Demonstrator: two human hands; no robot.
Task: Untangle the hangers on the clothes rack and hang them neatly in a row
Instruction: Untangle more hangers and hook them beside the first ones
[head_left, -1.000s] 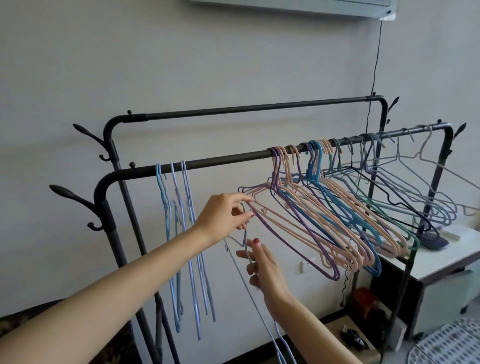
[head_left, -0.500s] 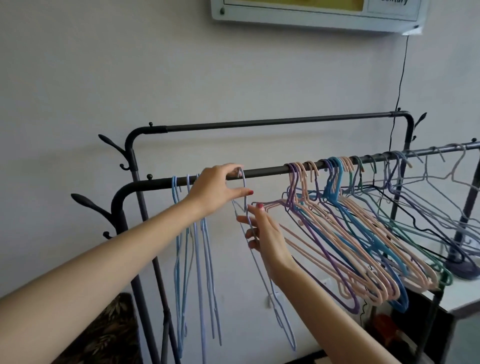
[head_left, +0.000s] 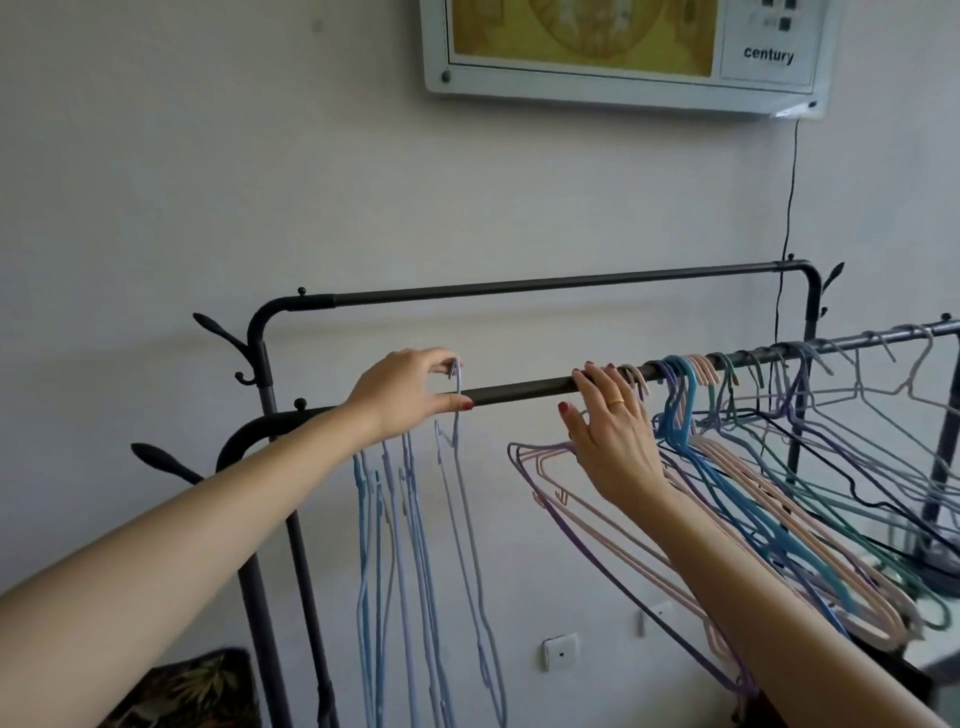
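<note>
Right hand (head_left: 613, 441) left the vertically hanging lavender hanger (head_left: 470, 519) for the rail (head_left: 524, 388).

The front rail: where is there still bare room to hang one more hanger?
Bare rail runs between the pale blue hanger pinched in the left hand and the right hand. Left of it hang the sorted blue hangers. Right of the right hand the tangled hangers crowd the rail. The back rail is bare.

a white-framed panel (head_left: 618, 52) marked "century" hangs on the pale wall (head_left: 208, 182), a thin black cord (head_left: 790, 208) drops from it, and a white socket (head_left: 560, 652) sits lower down.
</note>
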